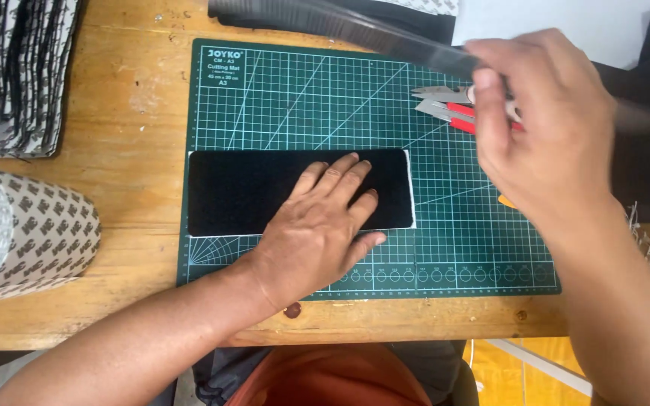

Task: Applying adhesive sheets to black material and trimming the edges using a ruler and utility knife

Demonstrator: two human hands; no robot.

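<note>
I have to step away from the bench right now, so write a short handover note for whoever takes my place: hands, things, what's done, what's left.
Left hand: flat, palm down, pressing the black rectangular sheet onto the green cutting mat.
Right hand: raised over the mat's right side, holding a long dark strip, blurred.
Red-handled snips lie on the mat under that hand. Patterned tape roll and a stack of patterned pieces sit at left on the wooden table.
Done: sheet laid square on the mat.
Left: no cut visible yet; probably bring the strip down to the sheet.

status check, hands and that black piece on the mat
Left hand flat on black rectangular sheet, pinning it to green cutting mat. Right hand gripping long dark ruler, blurred. Red-handled snips lie beside.
</note>
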